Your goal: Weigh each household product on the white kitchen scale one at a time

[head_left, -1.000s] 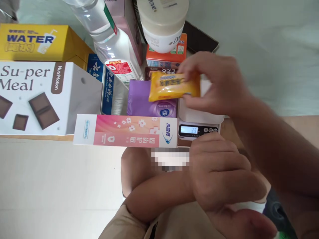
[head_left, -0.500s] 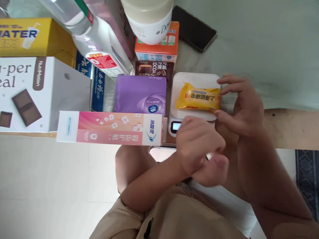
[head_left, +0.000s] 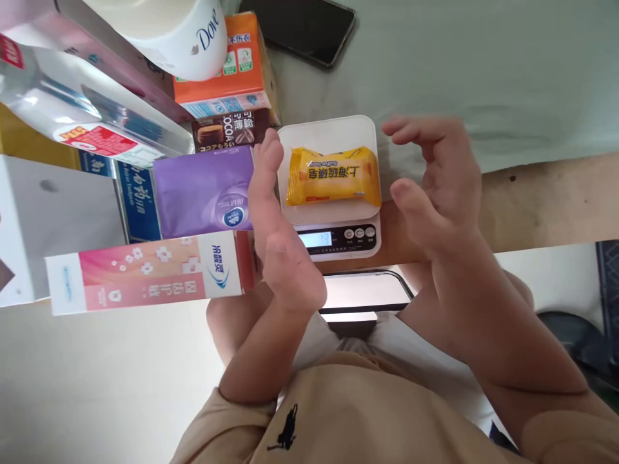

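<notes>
A yellow packet of sulfur soap (head_left: 334, 176) lies flat on the white platform of a small digital kitchen scale (head_left: 333, 132), whose lit display (head_left: 315, 239) shows digits too faint to read surely. My left hand (head_left: 285, 238) is raised at the scale's left edge, fingers stretched out, holding nothing, and it covers part of the display panel. To the right of the scale, my right hand (head_left: 438, 180) is open, with its fingers curved and thumb apart. Nothing is between them, and the hand is clear of the soap.
Left of the scale stand a purple tissue pack (head_left: 200, 190), a pink toothpaste box (head_left: 145, 274), a brown cocoa snack box (head_left: 232, 129), an orange box (head_left: 222, 84), a white Dove tub (head_left: 193, 45) and a clear bottle (head_left: 120, 109). A black phone (head_left: 304, 29) lies behind.
My left hand has swung left off the scale's front and opened, uncovering its buttons. My right hand has drawn away from the soap. The view has shifted right.
</notes>
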